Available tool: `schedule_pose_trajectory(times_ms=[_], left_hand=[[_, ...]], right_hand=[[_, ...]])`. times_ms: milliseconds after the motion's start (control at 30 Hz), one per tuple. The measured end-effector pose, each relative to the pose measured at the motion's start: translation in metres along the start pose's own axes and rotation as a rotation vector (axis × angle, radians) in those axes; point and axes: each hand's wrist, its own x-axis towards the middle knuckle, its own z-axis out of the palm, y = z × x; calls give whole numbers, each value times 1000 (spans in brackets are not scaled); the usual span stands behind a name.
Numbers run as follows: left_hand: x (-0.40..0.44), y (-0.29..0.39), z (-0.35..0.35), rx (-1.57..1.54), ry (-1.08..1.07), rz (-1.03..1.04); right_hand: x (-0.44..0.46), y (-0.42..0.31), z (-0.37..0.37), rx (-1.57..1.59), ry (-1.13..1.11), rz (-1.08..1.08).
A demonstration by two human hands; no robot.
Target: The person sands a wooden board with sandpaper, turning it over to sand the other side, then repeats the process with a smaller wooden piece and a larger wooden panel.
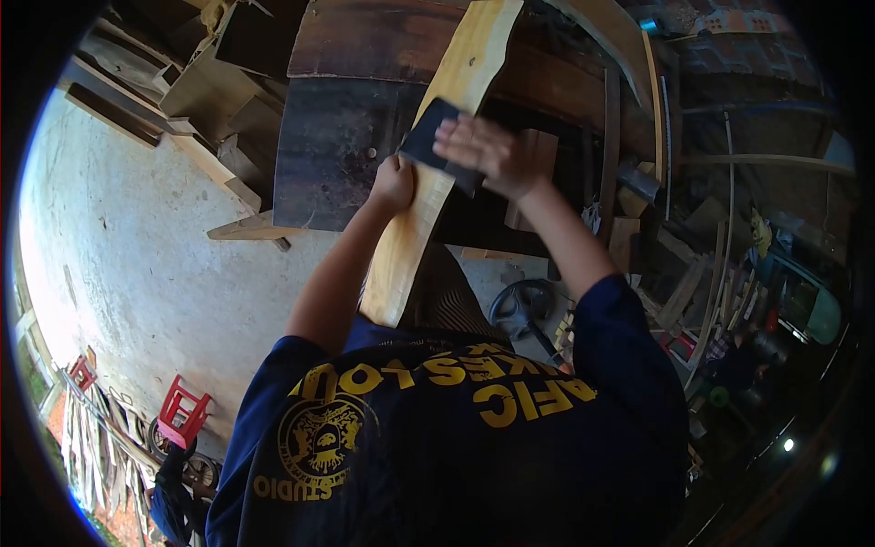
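A long pale wooden board with a wavy edge (pixel 401 246) runs from near my waist up across a dark worktable (pixel 319 137). My left hand (pixel 395 185) is closed around the board's left edge, at about its middle. Across the board lies a dark, flat sheet (pixel 427 134), which looks like sandpaper. My right hand (pixel 483 152) rests on the sheet's right part with fingers stretched and slightly blurred, pressing it against the wood. The sheet's lower right corner hangs past the board's right edge.
Wood offcuts (pixel 205 150) are piled at the upper left. A small wooden block (pixel 533 173) lies right of the board. Farther off are a dark wheel-like object (pixel 521 305), a red stool (pixel 184 410) and, at the lower left, part of another person (pixel 173 501).
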Motion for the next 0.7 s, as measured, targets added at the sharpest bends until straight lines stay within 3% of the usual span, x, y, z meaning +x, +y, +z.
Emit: schedule_pose_trajectory(times_ms=[100,167,233,267,333,367,400,467,500,600,700], left_hand=[[-6,21,-6,-26,-3,-80],[-7,21,-4,-27,-11,-93],[-8,22,-7,-79,-38,-95],[-4,13,-9,-78,-35,-90],[6,-22,-9,298,-131,861],[14,-33,-6,435,-168,731],[13,-28,-2,438,-170,738],[5,-7,7,-420,-109,110],[-6,18,-3,-46,20,-26],[-7,25,-6,-30,9,-115],[-12,32,-7,-45,-6,-95]], right_hand=[[19,28,-8,43,88,111],[29,18,0,180,288,371],[24,-34,12,347,366,521],[20,-55,13,372,307,478],[11,-71,13,490,322,431],[6,-70,6,487,230,362],[1,-67,-1,481,140,291],[2,-23,-5,61,54,30],[5,1,-12,85,77,37],[18,33,-14,135,155,155],[19,-18,14,392,456,573]])
